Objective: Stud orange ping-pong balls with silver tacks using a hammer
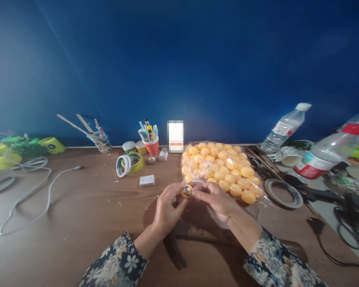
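A small yellow ball (184, 191) with dark and silvery metallic bits on its near face sits between my fingertips, above the table. My left hand (169, 205) pinches it from the left. On the other side, the thumb and fingers of my right hand (217, 200) close on it too. Just behind my right hand lies a clear plastic bag (194, 163) full of similar yellow-orange balls. A dark tool that looks like a hammer (176, 249) rests beneath my hands, partly covered by my right arm.
Left of my hands lie a small white box (146, 180) and tape rolls (123, 166). A red cup (152, 146) of pens stands behind. On the right are plastic bottles (317, 159), a tape ring (283, 193) and a black cable (326, 251). A white cord (49, 191) trails left.
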`<state>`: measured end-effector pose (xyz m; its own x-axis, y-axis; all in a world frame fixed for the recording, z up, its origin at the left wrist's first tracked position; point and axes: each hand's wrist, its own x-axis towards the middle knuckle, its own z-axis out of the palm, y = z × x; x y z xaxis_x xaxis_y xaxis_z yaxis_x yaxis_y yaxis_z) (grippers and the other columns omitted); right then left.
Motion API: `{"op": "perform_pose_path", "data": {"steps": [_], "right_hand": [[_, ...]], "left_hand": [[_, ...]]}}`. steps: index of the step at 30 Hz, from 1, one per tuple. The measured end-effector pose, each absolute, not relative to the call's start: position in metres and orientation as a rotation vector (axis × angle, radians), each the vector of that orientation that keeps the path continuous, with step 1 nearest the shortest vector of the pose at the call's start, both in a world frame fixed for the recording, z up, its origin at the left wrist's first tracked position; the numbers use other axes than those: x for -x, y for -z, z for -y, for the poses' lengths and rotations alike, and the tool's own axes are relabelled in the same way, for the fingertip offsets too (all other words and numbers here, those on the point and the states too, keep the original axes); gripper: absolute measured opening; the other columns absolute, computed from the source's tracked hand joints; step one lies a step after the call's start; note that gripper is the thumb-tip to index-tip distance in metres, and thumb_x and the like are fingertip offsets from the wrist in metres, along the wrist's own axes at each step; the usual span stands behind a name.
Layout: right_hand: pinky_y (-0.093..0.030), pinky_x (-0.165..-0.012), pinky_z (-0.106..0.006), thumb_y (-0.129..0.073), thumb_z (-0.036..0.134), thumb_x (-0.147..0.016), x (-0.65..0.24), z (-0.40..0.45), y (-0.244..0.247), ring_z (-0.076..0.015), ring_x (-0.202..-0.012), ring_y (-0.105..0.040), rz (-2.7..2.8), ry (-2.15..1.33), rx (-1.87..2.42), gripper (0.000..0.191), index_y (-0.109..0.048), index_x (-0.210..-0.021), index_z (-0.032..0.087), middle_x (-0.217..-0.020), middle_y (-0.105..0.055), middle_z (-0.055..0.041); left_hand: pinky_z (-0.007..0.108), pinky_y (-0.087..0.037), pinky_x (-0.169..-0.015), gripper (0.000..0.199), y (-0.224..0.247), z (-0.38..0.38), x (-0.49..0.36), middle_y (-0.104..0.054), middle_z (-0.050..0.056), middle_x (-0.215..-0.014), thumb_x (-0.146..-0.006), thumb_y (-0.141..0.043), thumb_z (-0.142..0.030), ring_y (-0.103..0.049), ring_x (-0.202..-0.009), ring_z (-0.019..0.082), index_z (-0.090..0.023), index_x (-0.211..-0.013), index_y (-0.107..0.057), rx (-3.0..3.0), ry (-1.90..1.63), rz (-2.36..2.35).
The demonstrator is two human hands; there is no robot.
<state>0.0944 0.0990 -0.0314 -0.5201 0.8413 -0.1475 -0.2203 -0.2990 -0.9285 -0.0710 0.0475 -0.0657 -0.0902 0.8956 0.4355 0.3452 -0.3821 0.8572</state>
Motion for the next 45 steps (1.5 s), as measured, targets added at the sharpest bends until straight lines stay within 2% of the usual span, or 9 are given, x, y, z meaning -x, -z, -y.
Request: {"op": "perform_pose_path", "data": {"steps": [15,20,24,27,31,33,39,45], "right_hand": [[-0.042,-0.086,-0.033,-0.086,0.039,-0.056,-0.092,-0.098,0.033,-0.0204,-0.090,-0.060,1.208,-1.852,0.876,0.028,-0.069,-0.062,0.017,-0.091,-0.071,-0.0062],[-0.044,-0.075,-0.030,-0.086,0.035,-0.054,-0.090,-0.098,0.036,-0.0158,-0.077,-0.059,1.177,-1.824,0.888,0.029,-0.065,-0.059,0.017,-0.091,-0.070,-0.0038],[-0.044,-0.068,-0.027,-0.087,0.035,-0.053,-0.087,-0.097,0.038,-0.0129,-0.068,-0.057,1.131,-1.800,0.903,0.032,-0.061,-0.061,0.017,-0.080,-0.069,-0.0009],[-0.046,-0.073,-0.029,-0.086,0.039,-0.056,-0.084,-0.095,0.039,-0.0150,-0.074,-0.059,1.075,-1.789,0.887,0.033,-0.064,-0.069,0.018,-0.083,-0.069,-0.0015],[-0.047,-0.087,-0.036,-0.081,0.042,-0.063,-0.078,-0.091,0.045,-0.0206,-0.091,-0.063,1.129,-1.716,0.881,0.034,-0.067,-0.086,0.021,-0.095,-0.070,-0.0032],[-0.048,-0.088,-0.037,-0.077,0.040,-0.067,-0.075,-0.089,0.048,-0.0222,-0.092,-0.064,1.225,-1.630,0.889,0.030,-0.066,-0.089,0.023,-0.093,-0.070,-0.0025],[-0.051,-0.082,-0.037,-0.067,0.030,-0.074,-0.074,-0.088,0.048,-0.0220,-0.083,-0.065,1.476,-1.428,0.938,0.010,-0.063,-0.080,0.023,-0.086,-0.070,-0.0022],[-0.050,-0.080,-0.036,-0.063,0.026,-0.076,-0.076,-0.088,0.046,-0.0217,-0.082,-0.065,1.527,-1.383,0.953,0.005,-0.064,-0.079,0.023,-0.084,-0.070,-0.0021]], "left_hand": [[0.036,-0.056,-0.087,0.040,0.065,-0.046,0.072,-0.066,0.008,-0.112,-0.079,-0.062,-0.011,-0.064,-0.104,0.024,-0.025,-0.116,-0.066,-1.808,-1.432,-1.379],[0.038,-0.056,-0.089,0.042,0.067,-0.045,0.073,-0.066,0.008,-0.112,-0.078,-0.063,-0.010,-0.064,-0.104,0.023,-0.025,-0.117,-0.065,-1.825,-1.434,-1.391],[0.039,-0.055,-0.091,0.040,0.068,-0.047,0.071,-0.066,0.008,-0.112,-0.077,-0.064,-0.011,-0.064,-0.105,0.023,-0.025,-0.115,-0.067,-1.755,-1.440,-1.368],[0.037,-0.057,-0.088,0.035,0.070,-0.052,0.071,-0.065,0.009,-0.112,-0.077,-0.069,-0.018,-0.066,-0.102,0.023,-0.022,-0.111,-0.067,-1.501,-1.514,-1.292],[0.035,-0.057,-0.087,0.040,0.072,-0.059,0.072,-0.067,0.011,-0.111,-0.071,-0.074,-0.024,-0.068,-0.100,0.023,-0.016,-0.109,-0.066,-1.206,-1.599,-1.305],[0.036,-0.056,-0.090,0.042,0.072,-0.060,0.074,-0.067,0.012,-0.114,-0.070,-0.074,-0.023,-0.067,-0.102,0.023,-0.015,-0.110,-0.065,-1.170,-1.593,-1.311],[0.037,-0.053,-0.094,0.046,0.066,-0.056,0.072,-0.068,0.012,-0.116,-0.071,-0.073,-0.024,-0.066,-0.106,0.024,-0.015,-0.115,-0.062,-1.163,-1.557,-1.250],[0.038,-0.053,-0.094,0.039,0.061,-0.055,0.072,-0.071,0.012,-0.112,-0.073,-0.073,-0.030,-0.068,-0.103,0.024,-0.014,-0.108,-0.066,-1.183,-1.568,-1.323]]}}
